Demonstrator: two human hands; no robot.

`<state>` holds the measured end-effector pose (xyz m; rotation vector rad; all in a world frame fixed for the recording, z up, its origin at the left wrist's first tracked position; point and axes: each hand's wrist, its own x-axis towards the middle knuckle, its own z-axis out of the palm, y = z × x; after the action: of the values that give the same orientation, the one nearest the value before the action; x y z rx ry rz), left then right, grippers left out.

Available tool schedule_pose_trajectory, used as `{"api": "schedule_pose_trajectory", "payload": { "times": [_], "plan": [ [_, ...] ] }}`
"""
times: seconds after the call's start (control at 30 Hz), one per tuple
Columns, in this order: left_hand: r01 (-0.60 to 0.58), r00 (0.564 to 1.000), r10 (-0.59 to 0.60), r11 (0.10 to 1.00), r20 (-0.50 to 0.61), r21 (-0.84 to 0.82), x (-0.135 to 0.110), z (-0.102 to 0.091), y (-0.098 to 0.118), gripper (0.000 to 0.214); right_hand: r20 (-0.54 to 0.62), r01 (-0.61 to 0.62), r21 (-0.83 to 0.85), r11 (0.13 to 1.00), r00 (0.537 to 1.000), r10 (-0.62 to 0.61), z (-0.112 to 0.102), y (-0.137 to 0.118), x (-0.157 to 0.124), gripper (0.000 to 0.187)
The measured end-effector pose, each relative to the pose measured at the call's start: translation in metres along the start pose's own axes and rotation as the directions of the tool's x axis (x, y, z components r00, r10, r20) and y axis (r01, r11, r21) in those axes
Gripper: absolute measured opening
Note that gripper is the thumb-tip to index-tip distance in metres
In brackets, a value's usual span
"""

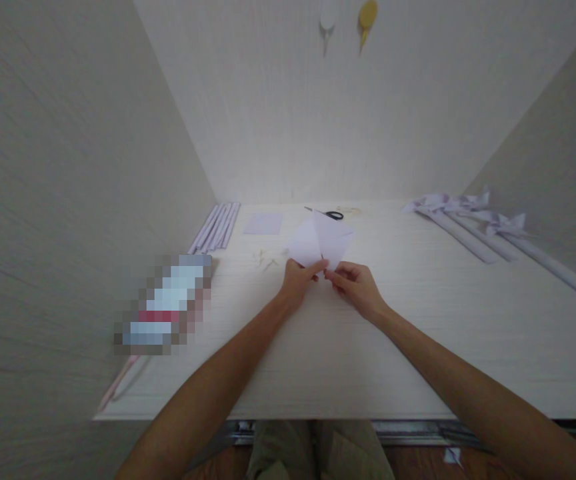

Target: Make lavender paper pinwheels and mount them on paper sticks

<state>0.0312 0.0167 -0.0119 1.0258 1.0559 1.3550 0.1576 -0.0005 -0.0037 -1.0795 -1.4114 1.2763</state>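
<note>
A folded sheet of pale lilac paper (319, 241) stands up from the white table (418, 347) at its middle. My left hand (298, 280) pinches the paper's lower edge from the left, fingers closed. My right hand (357, 287) pinches the same lower point from the right, fingers curled. Both hands meet just below the paper's bottom corner.
Rolled lilac paper sticks (217, 227) lie at the back left beside a flat lilac square (263, 223). Black-handled scissors (329, 214) lie behind the paper. Finished paper pinwheels on sticks (473, 220) lie at the right. A blurred-out object (165, 303) sits at the left. Walls enclose three sides.
</note>
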Motion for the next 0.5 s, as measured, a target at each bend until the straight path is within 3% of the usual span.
{"api": "schedule_pose_trajectory", "payload": {
  "times": [0.5],
  "plan": [
    [0.019,1.0,-0.019,1.0,-0.021,-0.019,0.0011,0.0002,-0.0021,0.019,0.003,0.069,-0.123,0.99,0.998,-0.069,-0.002,0.0012,0.0014,0.015]
  ]
}}
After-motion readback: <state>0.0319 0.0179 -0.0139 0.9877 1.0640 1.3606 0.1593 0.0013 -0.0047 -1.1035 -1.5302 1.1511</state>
